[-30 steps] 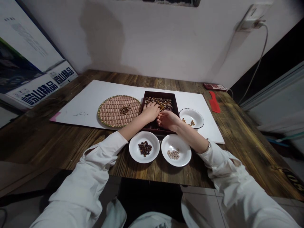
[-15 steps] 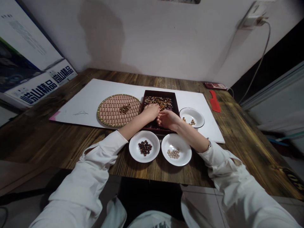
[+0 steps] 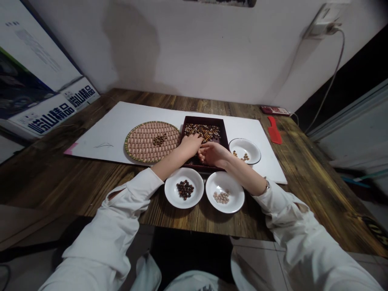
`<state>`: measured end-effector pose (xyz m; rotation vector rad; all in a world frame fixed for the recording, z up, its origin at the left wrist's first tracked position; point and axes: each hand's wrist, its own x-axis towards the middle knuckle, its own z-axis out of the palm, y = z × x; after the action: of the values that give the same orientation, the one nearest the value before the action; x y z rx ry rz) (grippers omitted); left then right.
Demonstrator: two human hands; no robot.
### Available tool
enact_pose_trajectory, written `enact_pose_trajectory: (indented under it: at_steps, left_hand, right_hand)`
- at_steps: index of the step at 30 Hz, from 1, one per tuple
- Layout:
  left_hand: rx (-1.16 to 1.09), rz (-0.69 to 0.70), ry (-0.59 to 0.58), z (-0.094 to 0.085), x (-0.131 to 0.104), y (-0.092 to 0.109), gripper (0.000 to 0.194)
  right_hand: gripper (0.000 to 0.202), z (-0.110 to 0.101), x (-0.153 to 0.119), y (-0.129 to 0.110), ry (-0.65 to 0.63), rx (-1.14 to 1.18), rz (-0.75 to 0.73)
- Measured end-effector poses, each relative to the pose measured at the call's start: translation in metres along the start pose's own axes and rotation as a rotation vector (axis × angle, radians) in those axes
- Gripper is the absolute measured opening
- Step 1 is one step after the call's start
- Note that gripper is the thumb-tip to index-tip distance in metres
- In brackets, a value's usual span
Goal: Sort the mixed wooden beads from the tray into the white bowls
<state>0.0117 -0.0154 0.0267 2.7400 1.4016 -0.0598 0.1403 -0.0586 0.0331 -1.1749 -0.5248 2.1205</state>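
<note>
A dark red box (image 3: pixel 226 135) holds many small round beads (image 3: pixel 204 131) in mixed brown, yellow and pale colours. Over its left side is my left hand (image 3: pixel 192 144), back up, its fingers bent together at the near edge of the beads; the fingertips are hidden. My right hand (image 3: pixel 213 154) is turned palm up over the box's near part, with curled fingers close to the left fingertips. What either hand holds is too small to make out. Below the box stand one white bowl (image 3: pixel 169 195) with dark brown beads (image 3: pixel 184 189) and another white bowl (image 3: pixel 239 202) with pale beads (image 3: pixel 221 197).
A round woven tray (image 3: pixel 139 141) with brownish beads (image 3: pixel 159 140) lies left of the box. To the right sits a white bowl (image 3: pixel 253 150) with yellowish beads (image 3: pixel 244 157). A white board (image 3: pixel 100 125) lies beneath. Farther right are a red comb (image 3: pixel 274 131) and a phone (image 3: pixel 275 110).
My left hand has shifted slightly left and toward me within the box. My right hand stays nearly in place, fingers still curled. The bowls and tray have not changed.
</note>
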Motion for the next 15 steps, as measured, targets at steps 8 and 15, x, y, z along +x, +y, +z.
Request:
enact_pose_trajectory:
  at_steps: [8, 15]
  left_hand:
    - [0.052, 0.024, 0.017, -0.0005, 0.0001, -0.0009, 0.032]
    - [0.009, 0.041, 0.006, -0.0059, -0.0021, 0.0023, 0.029]
  right_hand:
    - [0.017, 0.0021, -0.0024, 0.0008, -0.017, 0.013, -0.025]
    - [0.017, 0.0043, -0.0044, 0.0003, 0.0, 0.034, -0.019]
